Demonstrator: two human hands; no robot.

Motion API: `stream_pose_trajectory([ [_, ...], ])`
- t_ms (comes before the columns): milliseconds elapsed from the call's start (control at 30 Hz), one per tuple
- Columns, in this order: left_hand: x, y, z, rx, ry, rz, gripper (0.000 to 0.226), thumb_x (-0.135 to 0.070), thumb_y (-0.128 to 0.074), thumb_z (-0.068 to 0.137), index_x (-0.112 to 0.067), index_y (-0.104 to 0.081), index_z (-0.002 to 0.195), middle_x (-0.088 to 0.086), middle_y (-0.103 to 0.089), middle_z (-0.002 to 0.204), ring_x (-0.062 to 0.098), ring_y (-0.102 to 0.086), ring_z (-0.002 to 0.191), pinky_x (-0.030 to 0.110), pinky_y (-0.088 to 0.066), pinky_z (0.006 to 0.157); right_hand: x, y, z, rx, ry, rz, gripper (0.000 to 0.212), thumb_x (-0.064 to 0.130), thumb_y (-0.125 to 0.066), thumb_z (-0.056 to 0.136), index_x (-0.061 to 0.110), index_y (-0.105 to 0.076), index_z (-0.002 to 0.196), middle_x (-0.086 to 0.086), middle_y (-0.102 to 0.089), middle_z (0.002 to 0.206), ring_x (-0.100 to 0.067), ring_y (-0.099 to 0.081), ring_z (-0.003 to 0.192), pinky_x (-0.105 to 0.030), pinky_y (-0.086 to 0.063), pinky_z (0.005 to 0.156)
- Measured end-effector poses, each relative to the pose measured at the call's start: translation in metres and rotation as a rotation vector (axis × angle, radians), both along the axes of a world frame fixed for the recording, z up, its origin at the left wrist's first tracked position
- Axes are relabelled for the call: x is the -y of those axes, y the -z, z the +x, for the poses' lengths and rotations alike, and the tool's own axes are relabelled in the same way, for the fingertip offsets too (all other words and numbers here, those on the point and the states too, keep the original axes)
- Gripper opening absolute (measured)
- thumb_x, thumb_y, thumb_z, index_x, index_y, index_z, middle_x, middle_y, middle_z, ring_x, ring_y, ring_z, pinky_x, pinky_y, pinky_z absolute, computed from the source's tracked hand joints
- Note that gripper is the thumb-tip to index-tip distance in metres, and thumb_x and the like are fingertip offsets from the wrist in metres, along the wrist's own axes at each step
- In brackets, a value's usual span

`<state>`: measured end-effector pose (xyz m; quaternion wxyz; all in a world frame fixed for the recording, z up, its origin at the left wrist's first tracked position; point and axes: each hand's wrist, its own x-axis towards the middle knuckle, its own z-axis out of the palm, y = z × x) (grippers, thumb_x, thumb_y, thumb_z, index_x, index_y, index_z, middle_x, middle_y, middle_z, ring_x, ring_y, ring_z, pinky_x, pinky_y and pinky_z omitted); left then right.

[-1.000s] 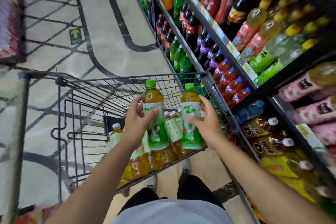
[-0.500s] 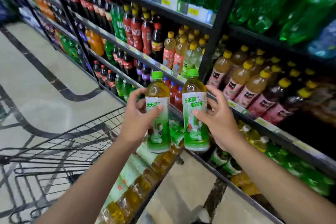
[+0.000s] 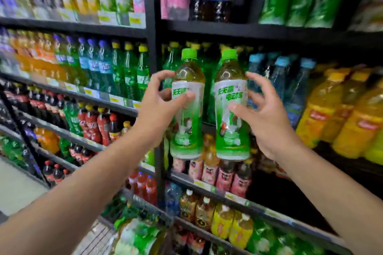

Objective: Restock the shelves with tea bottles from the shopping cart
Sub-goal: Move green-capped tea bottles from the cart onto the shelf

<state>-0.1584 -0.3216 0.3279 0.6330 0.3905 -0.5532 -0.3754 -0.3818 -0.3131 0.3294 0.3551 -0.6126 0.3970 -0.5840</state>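
Left grip: the left hand [image 3: 159,103] holds the left tea bottle [image 3: 187,107] upright, the thumb on the white label and the fingers curled round the far side.
Right grip: the right hand [image 3: 263,116] holds the right tea bottle [image 3: 231,109] upright in the same way, with the thumb on the label front.
Bottles: both have a green cap, amber tea at the top and a green and white label; they stand side by side, near but not touching, raised in front of the shelves.
Behind them: a shelf [image 3: 228,33] with green bottles and blue-capped bottles [image 3: 279,80].
Right side: orange-yellow bottles [image 3: 339,114].
Lower left: the shopping cart [image 3: 132,232], blurred, with green-labelled bottles inside.
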Motion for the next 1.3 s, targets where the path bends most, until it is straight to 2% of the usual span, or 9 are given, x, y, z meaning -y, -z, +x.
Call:
stream_pose_trajectory([
  [133,0.020,-0.055,-0.043,-0.014,0.053,-0.138,0.042,-0.013,-0.080,0.086,-0.033,-0.055,0.112,0.001,-0.077,0.084,0.022,-0.071,0.075,0.060,-0.057,0.081,0.003,-0.054,-0.042,0.004,0.050,-0.118,0.065,0.005,-0.076,0.088,0.036,-0.050,0.140,0.003,-0.073,0.119,-0.017,-0.074,0.100,-0.044,-0.061,0.083],
  [267,0.029,-0.105,-0.075,-0.027,0.096,-0.227,0.041,-0.017,-0.082,0.084,-0.035,-0.057,0.111,0.000,-0.076,0.086,0.022,-0.072,0.080,0.062,-0.056,0.087,0.009,-0.098,-0.078,0.037,0.048,-0.182,0.065,0.008,-0.076,0.087,0.035,-0.051,0.140,0.003,-0.074,0.116,-0.017,-0.075,0.096,-0.030,-0.060,0.070],
  [400,0.043,-0.147,-0.095,-0.038,0.141,-0.270,0.047,-0.024,-0.085,0.076,-0.039,-0.058,0.112,-0.003,-0.074,0.084,0.023,-0.072,0.084,0.062,-0.053,0.092,0.021,-0.138,-0.102,0.066,0.035,-0.238,0.072,0.013,-0.077,0.080,0.035,-0.048,0.143,-0.002,-0.074,0.119,-0.022,-0.075,0.098,-0.034,-0.060,0.072],
  [500,0.059,-0.174,-0.106,-0.024,0.160,-0.322,0.048,-0.023,-0.086,0.078,-0.039,-0.058,0.114,0.002,-0.073,0.091,0.021,-0.072,0.079,0.048,-0.061,0.073,0.029,-0.164,-0.114,0.059,0.041,-0.291,0.066,0.014,-0.076,0.082,0.036,-0.049,0.139,-0.001,-0.075,0.115,-0.020,-0.075,0.097,-0.032,-0.059,0.070],
  [567,0.070,-0.192,-0.114,-0.010,0.180,-0.372,0.047,-0.017,-0.082,0.083,-0.032,-0.056,0.119,0.009,-0.074,0.096,0.023,-0.074,0.078,0.039,-0.059,0.062,0.036,-0.180,-0.121,0.057,0.064,-0.323,0.063,0.014,-0.076,0.083,0.039,-0.050,0.134,-0.002,-0.074,0.117,-0.020,-0.075,0.098,-0.033,-0.059,0.071],
  [833,0.121,-0.239,-0.155,-0.030,0.281,-0.525,0.049,-0.007,-0.078,0.086,-0.021,-0.051,0.125,0.012,-0.077,0.094,0.024,-0.076,0.082,0.036,-0.060,0.067,0.064,-0.229,-0.150,0.013,0.232,-0.446,0.065,0.005,-0.074,0.089,0.030,-0.047,0.141,-0.005,-0.071,0.121,-0.019,-0.074,0.101,-0.039,-0.061,0.076],
  [1033,0.157,-0.236,-0.198,0.039,0.334,-0.564,0.059,-0.020,-0.085,0.076,-0.030,-0.051,0.124,0.016,-0.074,0.108,0.032,-0.074,0.098,0.053,-0.062,0.080,0.089,-0.226,-0.167,-0.024,0.392,-0.474,0.066,-0.001,-0.073,0.088,0.033,-0.045,0.138,-0.001,-0.066,0.124,-0.009,-0.072,0.099,-0.028,-0.060,0.073],
  [1200,0.183,-0.235,-0.213,0.093,0.347,-0.569,0.062,-0.019,-0.082,0.086,-0.027,-0.047,0.136,0.006,-0.071,0.119,0.022,-0.070,0.109,0.041,-0.063,0.084,0.106,-0.219,-0.185,-0.026,0.443,-0.451,0.069,0.003,-0.072,0.091,0.038,-0.041,0.141,0.000,-0.061,0.134,-0.011,-0.071,0.104,-0.030,-0.061,0.078],
  [1300,0.188,-0.232,-0.213,0.156,0.312,-0.603,0.067,-0.022,-0.080,0.088,-0.031,-0.042,0.142,-0.006,-0.066,0.123,0.006,-0.065,0.112,0.036,-0.060,0.092,0.111,-0.216,-0.193,-0.066,0.436,-0.438,0.071,0.004,-0.071,0.092,0.045,-0.037,0.139,0.004,-0.057,0.136,-0.013,-0.071,0.106,-0.033,-0.060,0.084],
])
